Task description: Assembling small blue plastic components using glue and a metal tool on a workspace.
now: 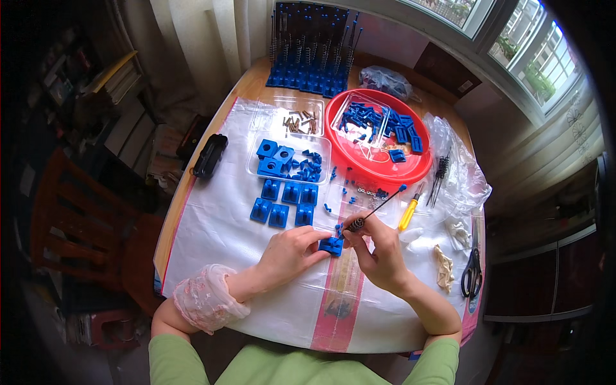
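Where blue parts (378,120) fill red bowl (410,172)

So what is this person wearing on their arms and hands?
Both hands, left and right, are bare, with no gloves. The left forearm wears a gathered, translucent pink lace sleeve cover. Light green sleeves show at the lower edge.

Bright daylight from the windows (532,51); fisheye edges bend and darken.

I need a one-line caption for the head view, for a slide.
Left hand steadies a blue plastic block; right hand holds a thin rod over it.
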A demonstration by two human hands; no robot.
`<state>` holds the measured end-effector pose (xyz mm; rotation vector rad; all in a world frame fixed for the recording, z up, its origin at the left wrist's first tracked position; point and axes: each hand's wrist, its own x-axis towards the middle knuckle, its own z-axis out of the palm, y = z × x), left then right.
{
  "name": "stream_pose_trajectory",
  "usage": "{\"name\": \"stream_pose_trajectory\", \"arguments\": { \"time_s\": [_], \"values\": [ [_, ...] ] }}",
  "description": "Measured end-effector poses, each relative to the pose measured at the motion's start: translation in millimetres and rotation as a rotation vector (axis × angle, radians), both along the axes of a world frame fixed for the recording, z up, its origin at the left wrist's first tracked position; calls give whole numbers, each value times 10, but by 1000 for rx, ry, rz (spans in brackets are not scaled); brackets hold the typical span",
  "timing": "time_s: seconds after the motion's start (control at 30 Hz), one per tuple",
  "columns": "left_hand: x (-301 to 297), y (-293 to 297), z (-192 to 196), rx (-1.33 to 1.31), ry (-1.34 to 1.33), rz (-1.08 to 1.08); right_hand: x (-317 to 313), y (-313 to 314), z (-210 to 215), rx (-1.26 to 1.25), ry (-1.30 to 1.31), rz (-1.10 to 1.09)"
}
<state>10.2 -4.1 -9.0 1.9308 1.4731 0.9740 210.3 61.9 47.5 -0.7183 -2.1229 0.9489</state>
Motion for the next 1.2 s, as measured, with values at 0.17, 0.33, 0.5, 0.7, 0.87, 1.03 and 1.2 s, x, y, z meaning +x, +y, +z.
{"name": "stream_pose_trajectory", "arguments": {
  "time_s": [0.17, 0.33, 0.5, 0.7, 0.87, 1.03, 1.2],
  "values": [
    [11, -1, -2, -8, -4, 13, -5, -26, 5, -20, 2, 6],
    [12, 1, 19, -16, 23, 17, -1, -34, -21, 15, -15, 11],
    [17, 1, 9, -17, 26, 31, -27, -59, 18, 66, -38, 24],
    [28, 4, -1, 16, 6, 40, -41, -51, 22, 100, -54, 33],
    [25, 8, -4, 18, 13, 42, -58, -61, 25, 103, -35, 33],
    [25, 9, -17, 16, 11, 45, -53, -44, 2, 106, -28, 35],
    [25, 10, 1, 11, 7, 44, -51, -46, 17, 89, -40, 35]
  ]
}}
